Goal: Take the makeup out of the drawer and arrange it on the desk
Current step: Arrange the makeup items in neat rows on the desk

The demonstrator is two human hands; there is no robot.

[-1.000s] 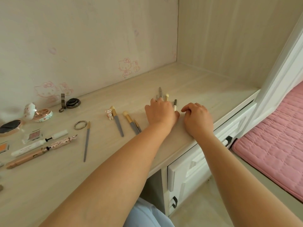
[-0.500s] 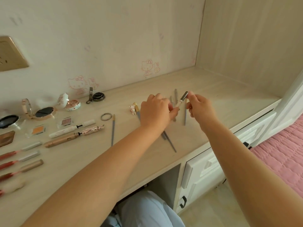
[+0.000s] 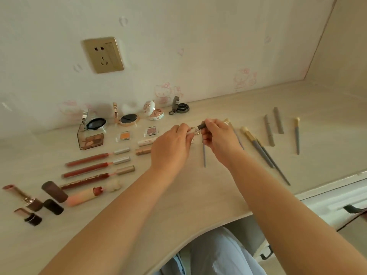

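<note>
Above the pale wood-grain desk (image 3: pixel 198 195), my left hand (image 3: pixel 171 144) and right hand (image 3: pixel 219 138) hold one slim white makeup pen with a dark grey cap (image 3: pixel 196 130) between them. My left fingers curl round the white barrel; my right thumb and fingers pinch the cap end. The pen is lifted off the surface, above a thin grey-handled brush (image 3: pixel 204 157) lying flat. To the right lie two gold-ferruled grey brushes (image 3: pixel 260 149), two grey stick pencils (image 3: pixel 274 126) and a short grey brush (image 3: pixel 297 135). To the left lie three red lip-gloss tubes with silver caps (image 3: pixel 95 165) in a row, near a clear-lidded brown palette (image 3: pixel 91 138).
</note>
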